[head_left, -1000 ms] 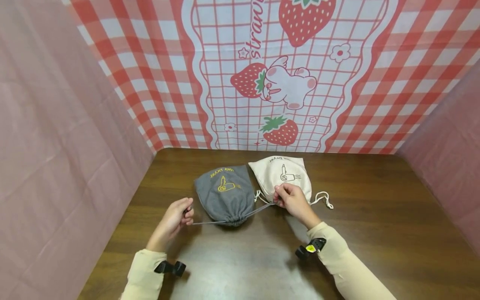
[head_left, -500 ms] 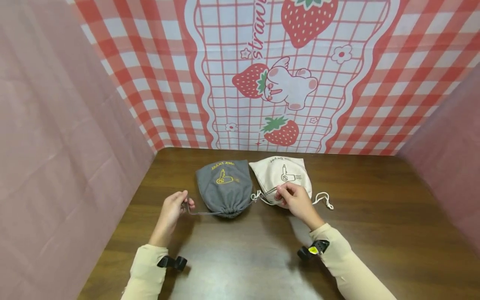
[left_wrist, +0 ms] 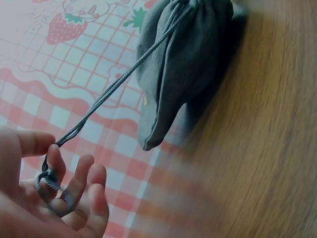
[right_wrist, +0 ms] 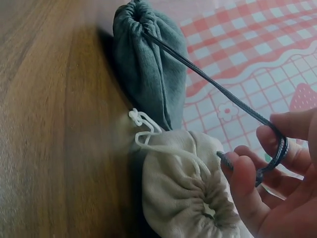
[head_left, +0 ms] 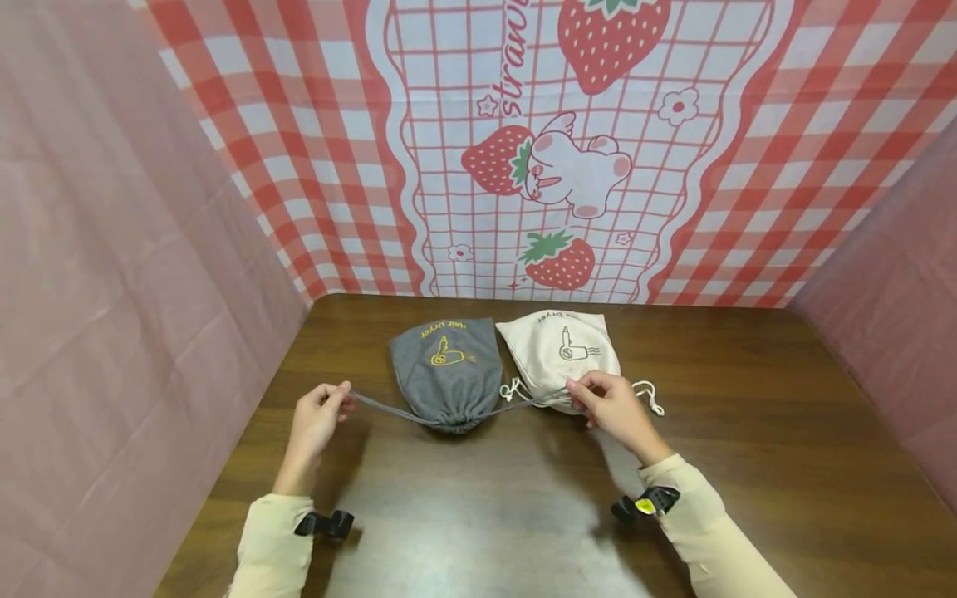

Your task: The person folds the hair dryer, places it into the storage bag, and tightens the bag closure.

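Note:
A grey drawstring bag (head_left: 449,374) with a yellow hair dryer print lies on the table, its mouth gathered tight toward me. Off to its left, my left hand (head_left: 316,419) pinches one grey drawstring (left_wrist: 106,95) between thumb and index finger; the knotted end hangs in the palm in the left wrist view. On the other side my right hand (head_left: 615,409) pinches the opposite drawstring (right_wrist: 213,85), with a loop and its tip showing by the fingers. Both strings run straight from the bag's mouth. Beneath the right hand sits a cream drawstring bag (head_left: 557,353) with a dark hair dryer print.
White cords (head_left: 649,394) trail from both sides of the cream bag. The brown wooden table (head_left: 478,507) ends at a red-and-white strawberry-print cloth (head_left: 546,149) behind. Pink cloth (head_left: 134,274) hangs at the left and right sides.
My hands have moved apart, the left one leftward and the right one rightward. The slack strings have been drawn straight. The grey bag has shifted slightly away from me since a second ago.

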Motion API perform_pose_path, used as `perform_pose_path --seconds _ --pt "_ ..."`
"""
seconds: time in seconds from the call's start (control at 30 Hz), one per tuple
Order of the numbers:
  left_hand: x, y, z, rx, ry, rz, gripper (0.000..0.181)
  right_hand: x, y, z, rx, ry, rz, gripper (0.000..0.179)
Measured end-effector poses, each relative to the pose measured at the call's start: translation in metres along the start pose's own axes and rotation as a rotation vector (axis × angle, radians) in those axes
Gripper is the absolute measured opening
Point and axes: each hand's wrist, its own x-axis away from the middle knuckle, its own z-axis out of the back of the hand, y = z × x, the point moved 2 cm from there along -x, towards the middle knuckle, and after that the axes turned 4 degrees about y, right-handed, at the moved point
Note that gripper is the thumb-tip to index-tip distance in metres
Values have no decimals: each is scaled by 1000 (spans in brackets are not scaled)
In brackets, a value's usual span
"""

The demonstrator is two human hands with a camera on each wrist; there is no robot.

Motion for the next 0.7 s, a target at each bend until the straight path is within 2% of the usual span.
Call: perform_pose_path --seconds 0.17,0.4,0.57,0.7 --pt "-1 -2 7 -46 34 23 19 2 1 8 35 -8 4 28" --pt "-1 -7 11 -198 122 -17 22 4 9 17 115 -16 21 28" --pt "-2 -8 10 -204 130 -25 23 5 11 23 117 -6 17 30" --pt "-3 -9 5 -211 110 -33 22 4 10 25 111 -1 24 29"
